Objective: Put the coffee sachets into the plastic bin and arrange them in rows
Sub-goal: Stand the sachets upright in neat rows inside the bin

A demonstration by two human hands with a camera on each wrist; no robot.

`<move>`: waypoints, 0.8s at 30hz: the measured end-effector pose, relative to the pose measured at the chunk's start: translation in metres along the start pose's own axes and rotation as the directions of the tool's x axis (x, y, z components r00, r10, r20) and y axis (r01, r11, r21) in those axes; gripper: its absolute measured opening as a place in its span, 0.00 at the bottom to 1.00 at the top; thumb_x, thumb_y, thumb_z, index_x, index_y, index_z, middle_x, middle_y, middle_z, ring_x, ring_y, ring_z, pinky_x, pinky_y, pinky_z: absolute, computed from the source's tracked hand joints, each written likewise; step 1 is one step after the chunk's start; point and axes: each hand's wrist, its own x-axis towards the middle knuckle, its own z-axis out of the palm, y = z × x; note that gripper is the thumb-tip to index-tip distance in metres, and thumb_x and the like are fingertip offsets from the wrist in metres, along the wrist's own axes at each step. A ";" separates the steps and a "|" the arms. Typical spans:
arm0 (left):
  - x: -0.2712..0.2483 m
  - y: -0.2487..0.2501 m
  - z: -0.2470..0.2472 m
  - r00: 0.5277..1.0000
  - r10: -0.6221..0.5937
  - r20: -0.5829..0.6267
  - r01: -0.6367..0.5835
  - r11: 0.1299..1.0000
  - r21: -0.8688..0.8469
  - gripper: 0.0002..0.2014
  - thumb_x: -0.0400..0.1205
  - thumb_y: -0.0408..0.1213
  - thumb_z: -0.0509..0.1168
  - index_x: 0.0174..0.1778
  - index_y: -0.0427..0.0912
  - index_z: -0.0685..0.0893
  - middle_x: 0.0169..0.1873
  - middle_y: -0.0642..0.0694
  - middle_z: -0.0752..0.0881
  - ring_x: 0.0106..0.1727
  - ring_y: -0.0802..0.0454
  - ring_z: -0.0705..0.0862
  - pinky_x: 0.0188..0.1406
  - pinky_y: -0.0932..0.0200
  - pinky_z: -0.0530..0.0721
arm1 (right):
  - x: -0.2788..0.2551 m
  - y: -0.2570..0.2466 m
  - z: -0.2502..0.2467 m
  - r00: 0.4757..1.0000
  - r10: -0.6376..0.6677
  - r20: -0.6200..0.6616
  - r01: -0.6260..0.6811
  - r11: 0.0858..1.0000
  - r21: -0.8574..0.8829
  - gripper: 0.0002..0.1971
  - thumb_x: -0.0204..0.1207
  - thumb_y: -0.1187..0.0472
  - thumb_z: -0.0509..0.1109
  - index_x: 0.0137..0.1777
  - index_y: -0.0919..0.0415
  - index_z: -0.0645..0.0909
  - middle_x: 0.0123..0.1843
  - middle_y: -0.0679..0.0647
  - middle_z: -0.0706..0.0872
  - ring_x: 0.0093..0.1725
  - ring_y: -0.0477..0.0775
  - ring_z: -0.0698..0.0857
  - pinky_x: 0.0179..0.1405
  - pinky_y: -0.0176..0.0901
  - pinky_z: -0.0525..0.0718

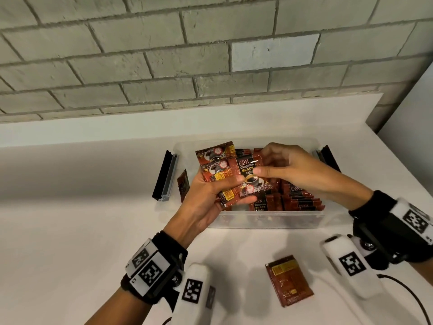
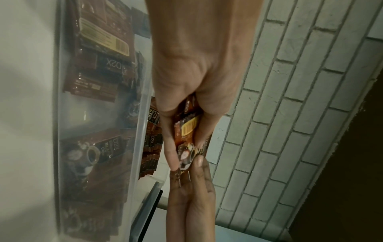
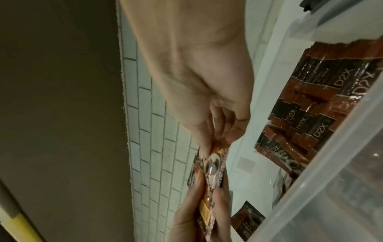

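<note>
Over the bin (image 1: 269, 221), both hands' fingers (image 1: 262, 171) pinch coffee sachets (image 1: 251, 174).
</note>
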 end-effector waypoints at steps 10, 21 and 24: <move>-0.002 -0.004 0.004 0.998 -0.019 0.062 0.017 0.999 0.032 0.28 0.71 0.20 0.69 0.69 0.32 0.75 0.58 0.32 0.86 0.52 0.30 0.88 0.36 0.36 0.89 | -0.008 0.004 -0.003 0.997 0.051 -0.049 -0.047 0.995 0.085 0.17 0.67 0.57 0.76 0.53 0.62 0.80 0.48 0.56 0.87 0.47 0.51 0.87 0.44 0.33 0.86; 0.001 0.002 -0.005 1.000 0.018 -0.013 -0.018 0.999 0.051 0.28 0.72 0.17 0.68 0.70 0.32 0.74 0.56 0.34 0.88 0.49 0.35 0.90 0.35 0.36 0.89 | -0.121 0.069 0.033 0.784 0.258 0.565 0.317 0.615 -0.722 0.35 0.73 0.39 0.68 0.79 0.43 0.60 0.78 0.40 0.61 0.77 0.42 0.60 0.78 0.35 0.60; 0.001 0.001 -0.001 1.000 0.011 -0.006 -0.010 0.998 0.058 0.30 0.71 0.18 0.69 0.70 0.34 0.74 0.57 0.34 0.87 0.49 0.35 0.89 0.35 0.38 0.89 | -0.130 0.083 0.042 0.806 0.216 0.552 0.425 0.439 -0.792 0.39 0.64 0.33 0.64 0.75 0.51 0.68 0.74 0.49 0.76 0.72 0.52 0.75 0.67 0.38 0.76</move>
